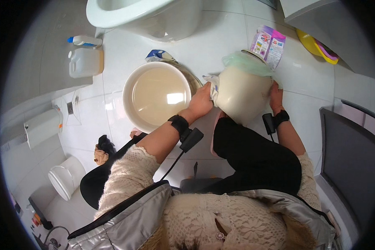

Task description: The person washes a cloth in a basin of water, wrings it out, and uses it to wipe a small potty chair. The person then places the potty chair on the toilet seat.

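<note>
A cream rounded bin is tilted in front of my right knee, with a thin pale green plastic bag over its far end. My left hand is closed on a whitish cloth with dark patches, pressed against the bin's left side. At the bin's right side, my right hand grips it near the bag's edge; its fingertips are partly hidden. To the left of my left hand stands a white basin of cloudy water. A patterned cloth or packet lies behind the basin.
A white toilet stands at the far side. A purple and white packet lies behind the bin. Far left are a jug of yellowish liquid and a blue-capped bottle. A white bucket is at lower left, a yellow basin at far right.
</note>
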Motion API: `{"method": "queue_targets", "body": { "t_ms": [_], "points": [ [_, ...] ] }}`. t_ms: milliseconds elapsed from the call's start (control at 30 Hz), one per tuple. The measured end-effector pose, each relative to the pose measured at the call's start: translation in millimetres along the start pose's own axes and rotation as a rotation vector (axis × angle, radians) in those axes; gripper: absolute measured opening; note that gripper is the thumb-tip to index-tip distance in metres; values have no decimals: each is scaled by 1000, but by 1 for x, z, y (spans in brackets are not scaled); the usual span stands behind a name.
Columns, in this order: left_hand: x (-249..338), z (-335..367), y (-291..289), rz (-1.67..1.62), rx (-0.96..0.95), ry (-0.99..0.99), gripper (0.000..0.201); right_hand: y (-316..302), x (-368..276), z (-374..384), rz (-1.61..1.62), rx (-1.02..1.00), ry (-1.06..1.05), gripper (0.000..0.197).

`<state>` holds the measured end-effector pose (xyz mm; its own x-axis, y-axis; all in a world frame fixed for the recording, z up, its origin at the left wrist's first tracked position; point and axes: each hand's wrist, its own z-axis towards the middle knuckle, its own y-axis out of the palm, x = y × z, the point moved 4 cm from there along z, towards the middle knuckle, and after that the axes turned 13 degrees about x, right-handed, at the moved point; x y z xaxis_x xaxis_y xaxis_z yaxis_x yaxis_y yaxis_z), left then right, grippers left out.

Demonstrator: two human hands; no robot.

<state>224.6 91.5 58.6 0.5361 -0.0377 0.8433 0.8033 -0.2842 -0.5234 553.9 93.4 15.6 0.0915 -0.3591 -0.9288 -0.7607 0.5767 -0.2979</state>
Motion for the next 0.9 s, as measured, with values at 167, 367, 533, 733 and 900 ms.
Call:
{"method": "queue_targets", "body": {
  "t_ms": [167,367,533,733,900],
  "points": [
    [32,25,-3,228,-58,135,54,7,-8,-12,-54,-27,-35,35],
    [63,31,14,203,36,342,55,14,-14,-16,-144,-1,15,35],
    [61,0,13,186,17,375,49,21,-21,-17,-197,-12,2,38],
    [47,-46,0,163,1,429,50,29,-22,-17,-172,-63,3,39],
    [39,-72,-31,-306,15,141,47,6,-23,-15,-188,-8,-120,43]
  ]
}}
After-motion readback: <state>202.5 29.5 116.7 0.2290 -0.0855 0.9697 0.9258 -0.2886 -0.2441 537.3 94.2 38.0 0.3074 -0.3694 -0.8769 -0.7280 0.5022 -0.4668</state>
